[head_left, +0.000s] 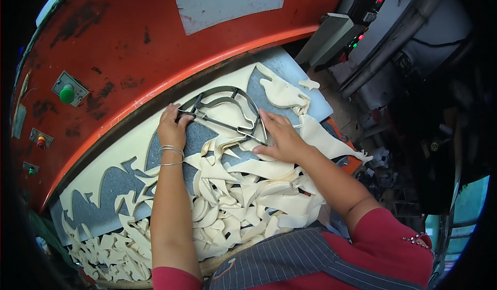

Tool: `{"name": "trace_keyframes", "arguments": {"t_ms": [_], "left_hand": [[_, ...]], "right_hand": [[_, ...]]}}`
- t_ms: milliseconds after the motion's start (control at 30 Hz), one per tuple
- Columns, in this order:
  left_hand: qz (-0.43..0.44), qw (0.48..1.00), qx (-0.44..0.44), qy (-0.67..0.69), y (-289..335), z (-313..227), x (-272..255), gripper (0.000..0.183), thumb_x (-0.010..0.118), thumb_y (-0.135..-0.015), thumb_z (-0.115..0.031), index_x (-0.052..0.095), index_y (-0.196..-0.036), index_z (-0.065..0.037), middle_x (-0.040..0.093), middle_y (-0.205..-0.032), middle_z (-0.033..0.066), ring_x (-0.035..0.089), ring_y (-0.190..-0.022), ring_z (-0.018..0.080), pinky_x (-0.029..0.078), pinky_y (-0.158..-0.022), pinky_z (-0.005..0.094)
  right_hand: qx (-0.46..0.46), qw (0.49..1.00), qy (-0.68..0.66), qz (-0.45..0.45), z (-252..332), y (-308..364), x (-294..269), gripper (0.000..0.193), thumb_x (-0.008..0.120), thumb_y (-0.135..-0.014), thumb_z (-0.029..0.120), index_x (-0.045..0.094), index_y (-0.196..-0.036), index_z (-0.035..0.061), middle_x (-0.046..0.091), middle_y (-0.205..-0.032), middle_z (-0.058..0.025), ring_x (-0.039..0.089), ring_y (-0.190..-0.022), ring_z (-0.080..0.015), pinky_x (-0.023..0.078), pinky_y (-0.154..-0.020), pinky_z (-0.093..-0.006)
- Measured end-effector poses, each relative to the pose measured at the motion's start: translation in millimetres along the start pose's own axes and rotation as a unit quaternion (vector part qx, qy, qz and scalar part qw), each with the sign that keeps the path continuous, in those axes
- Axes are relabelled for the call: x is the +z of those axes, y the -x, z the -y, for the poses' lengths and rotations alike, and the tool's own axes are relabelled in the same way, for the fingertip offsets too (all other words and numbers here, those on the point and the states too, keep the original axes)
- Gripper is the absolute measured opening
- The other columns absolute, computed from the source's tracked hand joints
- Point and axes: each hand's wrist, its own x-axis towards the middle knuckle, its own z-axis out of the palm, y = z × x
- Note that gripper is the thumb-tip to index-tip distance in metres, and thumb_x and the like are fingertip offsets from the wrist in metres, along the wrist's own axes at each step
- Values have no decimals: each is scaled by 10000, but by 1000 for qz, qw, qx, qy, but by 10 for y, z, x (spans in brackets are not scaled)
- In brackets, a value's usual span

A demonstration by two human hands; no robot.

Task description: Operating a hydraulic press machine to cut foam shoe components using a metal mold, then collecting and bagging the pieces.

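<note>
Both my hands hold a black metal cutting die (221, 124), a curved outline frame with cross bars and an inner curved blade. My left hand (174, 126), with bangles at the wrist, grips its left corner between thumb and fingers. At the right end, my right hand (282, 136) has its fingers and thumb around the frame's edge. Beneath the die lies a cream sheet of soft, foam-like material (116, 153), with curved shapes cut out of it. Grey-blue board (121, 182) shows through the gaps.
Cream offcuts (215, 215) are heaped between my forearms and at the lower left (116, 254). A large red-orange machine (129, 47) with a green button (67, 94) spans the far side. At the upper right stands a control box (357, 5) with lit buttons.
</note>
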Motion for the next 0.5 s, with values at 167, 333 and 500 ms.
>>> {"name": "trace_keyframes", "arguments": {"t_ms": [167, 333, 500], "left_hand": [[34, 999, 5, -22, -133, 113, -141, 426, 788, -643, -222, 674, -987, 2, 640, -1083, 174, 602, -1029, 304, 465, -909, 354], [13, 999, 17, -26, -111, 122, -83, 406, 777, -660, -207, 673, -1001, -13, 639, -1085, 169, 602, -1023, 305, 466, -907, 350], [21, 1000, 1, 2, -115, 203, -59, 380, 752, -694, -175, 664, -1032, -26, 634, -1100, 165, 602, -1025, 302, 465, -908, 343]], "right_hand": [[-1, 1000, -13, 28, -12, -86, 33, 1013, 761, -680, 452, 249, -1420, -12, 412, -1318, -293, 397, -1215, -426, 312, -1038, -436], [22, 995, -43, 83, -111, -237, -74, 1010, 779, -676, 391, 232, -1435, 11, 389, -1356, -270, 382, -1246, -408, 306, -1055, -405], [24, 988, -85, 125, -119, -340, -144, 1006, 790, -674, 347, 224, -1437, 15, 391, -1364, -257, 377, -1263, -387, 282, -1068, -398]]}}
